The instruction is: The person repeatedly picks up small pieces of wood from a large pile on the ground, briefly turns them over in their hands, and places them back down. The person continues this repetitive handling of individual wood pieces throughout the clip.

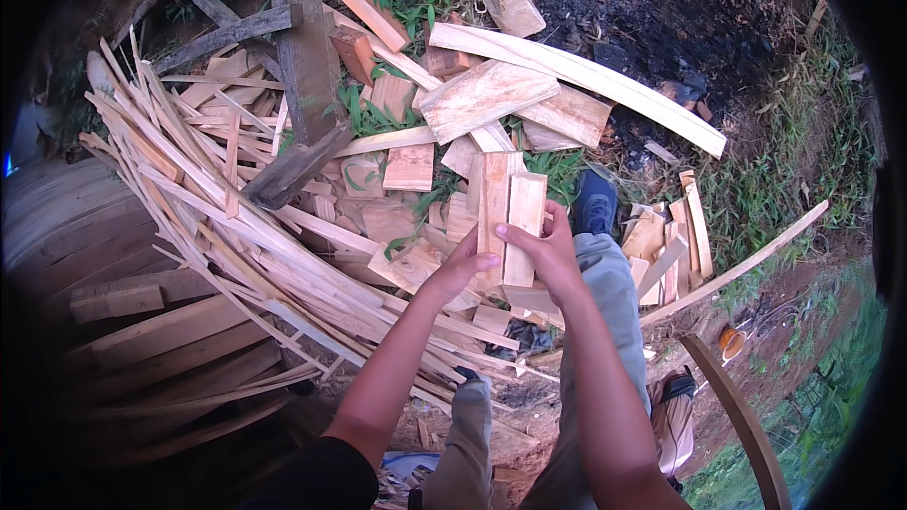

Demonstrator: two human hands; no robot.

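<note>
Two short wood blocks stand side by side between my hands, with a dark gap between them. My left hand [468, 264] grips the left wood block [493, 194], which is a little longer and reaches higher. Around the right wood block [524, 217] my right hand [548, 250] is closed, its thumb across the front near the gap. Below and beyond them lies a loose heap of pale offcuts [409, 168]. A broad plank piece [489, 99] rests on the heap just past the blocks. Fingers behind the blocks are partly hidden.
Long thin wood strips [246, 255] pile up on the left, beside stacked boards [179, 359]. A weathered post [304, 47] with crosspieces rises at the far left. Smaller offcuts [661, 241] lie right of my shoe [596, 203]. Blackened ground [642, 19] spreads at the far right.
</note>
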